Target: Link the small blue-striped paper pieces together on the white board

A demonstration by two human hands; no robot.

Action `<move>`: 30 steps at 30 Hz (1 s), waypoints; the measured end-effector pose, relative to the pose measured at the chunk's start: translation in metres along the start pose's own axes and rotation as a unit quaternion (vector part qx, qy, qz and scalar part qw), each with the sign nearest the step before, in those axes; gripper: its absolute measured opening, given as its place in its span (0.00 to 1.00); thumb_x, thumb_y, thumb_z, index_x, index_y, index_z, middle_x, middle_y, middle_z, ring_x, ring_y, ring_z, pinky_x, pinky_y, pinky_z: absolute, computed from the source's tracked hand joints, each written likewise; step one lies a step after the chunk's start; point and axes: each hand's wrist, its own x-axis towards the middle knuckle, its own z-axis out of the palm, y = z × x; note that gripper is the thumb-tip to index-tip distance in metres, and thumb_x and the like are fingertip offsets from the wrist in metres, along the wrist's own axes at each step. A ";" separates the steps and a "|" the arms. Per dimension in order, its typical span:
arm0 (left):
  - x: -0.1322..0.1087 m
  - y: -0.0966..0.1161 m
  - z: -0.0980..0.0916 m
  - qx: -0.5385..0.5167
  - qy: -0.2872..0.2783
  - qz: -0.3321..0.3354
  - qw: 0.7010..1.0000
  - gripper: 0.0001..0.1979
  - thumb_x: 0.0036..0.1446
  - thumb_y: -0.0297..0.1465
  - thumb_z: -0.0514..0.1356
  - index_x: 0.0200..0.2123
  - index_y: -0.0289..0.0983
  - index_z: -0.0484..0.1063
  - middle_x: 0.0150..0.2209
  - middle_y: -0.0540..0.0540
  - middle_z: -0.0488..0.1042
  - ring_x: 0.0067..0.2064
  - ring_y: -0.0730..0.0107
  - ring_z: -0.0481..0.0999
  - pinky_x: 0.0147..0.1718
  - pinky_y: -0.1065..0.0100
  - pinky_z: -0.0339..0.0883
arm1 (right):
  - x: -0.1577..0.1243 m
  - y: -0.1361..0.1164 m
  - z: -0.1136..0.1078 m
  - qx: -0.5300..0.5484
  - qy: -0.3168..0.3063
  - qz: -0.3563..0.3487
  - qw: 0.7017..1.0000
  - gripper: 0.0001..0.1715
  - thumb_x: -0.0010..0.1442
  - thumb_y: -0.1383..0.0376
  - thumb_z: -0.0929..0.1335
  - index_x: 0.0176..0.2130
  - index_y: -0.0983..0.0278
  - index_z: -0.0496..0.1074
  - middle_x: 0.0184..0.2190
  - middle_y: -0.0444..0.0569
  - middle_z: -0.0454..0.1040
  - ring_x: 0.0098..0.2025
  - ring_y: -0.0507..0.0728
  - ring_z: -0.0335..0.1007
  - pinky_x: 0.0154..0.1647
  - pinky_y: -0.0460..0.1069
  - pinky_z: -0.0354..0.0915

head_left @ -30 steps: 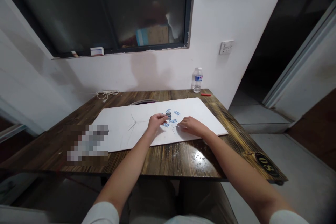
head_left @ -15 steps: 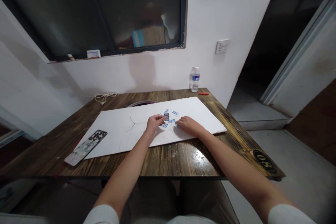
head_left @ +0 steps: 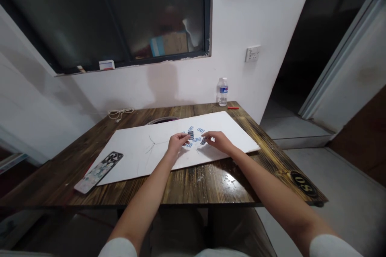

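Observation:
My left hand point(head_left: 177, 143) is closed in a pinch on a small dark striped rectangular piece point(head_left: 190, 134), held upright over a white board. Just to the right, my right hand point(head_left: 217, 141) pinches another small dark flat piece point(head_left: 203, 141) between thumb and fingers. Between and around both hands, several small blue-and-white rectangles point(head_left: 196, 139) show on the board; whether they are loose pieces or drawn marks I cannot tell. One blue-and-white rectangle point(head_left: 200, 130) lies slightly apart, beyond my right fingertips.
The white board point(head_left: 129, 148), bearing thin dark lines, lies on a wooden table point(head_left: 205, 184). A phone in a patterned case point(head_left: 99, 172) overlaps its left corner. Along the back are a white cable point(head_left: 120, 113), a water bottle point(head_left: 223, 91) and a red pen-like stick point(head_left: 233, 108).
My right hand has lifted off the board, and a small dark piece now shows in its fingers. The left hand keeps its pinch in nearly the same place.

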 end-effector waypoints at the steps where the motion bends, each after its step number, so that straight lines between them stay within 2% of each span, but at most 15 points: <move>1: 0.000 0.000 0.000 0.003 0.000 0.000 1.000 0.20 0.32 0.42 0.73 0.28 0.34 0.78 0.22 0.46 0.76 0.24 0.71 0.73 0.26 0.70 0.64 | 0.000 0.000 0.000 0.021 0.008 0.007 1.000 0.11 0.59 0.64 0.67 0.43 0.63 0.74 0.32 0.48 0.79 0.32 0.53 0.73 0.36 0.48 0.67; 5: 0.000 0.000 0.001 0.011 -0.007 -0.004 1.000 0.22 0.31 0.43 0.73 0.28 0.33 0.78 0.23 0.46 0.76 0.24 0.71 0.73 0.25 0.71 0.63 | 0.001 -0.001 0.000 0.091 0.035 0.038 0.995 0.14 0.55 0.55 0.71 0.37 0.63 0.74 0.30 0.47 0.79 0.31 0.55 0.74 0.34 0.48 0.67; 8: -0.001 -0.001 0.002 0.013 -0.021 -0.008 1.000 0.22 0.31 0.43 0.73 0.28 0.33 0.78 0.24 0.45 0.77 0.24 0.71 0.73 0.25 0.71 0.63 | 0.002 -0.007 -0.001 0.129 0.037 0.055 0.989 0.16 0.53 0.52 0.72 0.32 0.62 0.74 0.29 0.48 0.79 0.31 0.55 0.74 0.35 0.49 0.68; 15: -0.004 -0.002 0.004 0.041 -0.072 -0.003 0.997 0.21 0.34 0.44 0.72 0.28 0.34 0.78 0.24 0.45 0.77 0.25 0.70 0.73 0.26 0.69 0.63 | 0.001 -0.023 0.001 0.141 0.048 0.052 0.988 0.16 0.52 0.51 0.72 0.30 0.62 0.75 0.28 0.47 0.79 0.31 0.55 0.74 0.35 0.49 0.67; 23: -0.008 0.001 0.007 0.081 -0.141 -0.004 0.987 0.19 0.36 0.44 0.71 0.26 0.34 0.78 0.22 0.45 0.76 0.25 0.70 0.73 0.26 0.71 0.60 | -0.001 -0.019 0.013 0.111 0.101 0.066 0.987 0.17 0.53 0.51 0.71 0.27 0.62 0.74 0.25 0.46 0.77 0.28 0.55 0.71 0.32 0.49 0.65; 30: -0.009 -0.002 0.004 0.116 -0.176 -0.005 0.977 0.18 0.41 0.44 0.70 0.28 0.34 0.78 0.21 0.46 0.76 0.23 0.72 0.71 0.23 0.72 0.57 | -0.002 -0.019 0.021 0.130 0.125 0.093 0.979 0.20 0.52 0.49 0.71 0.26 0.62 0.71 0.24 0.46 0.74 0.28 0.55 0.69 0.31 0.49 0.64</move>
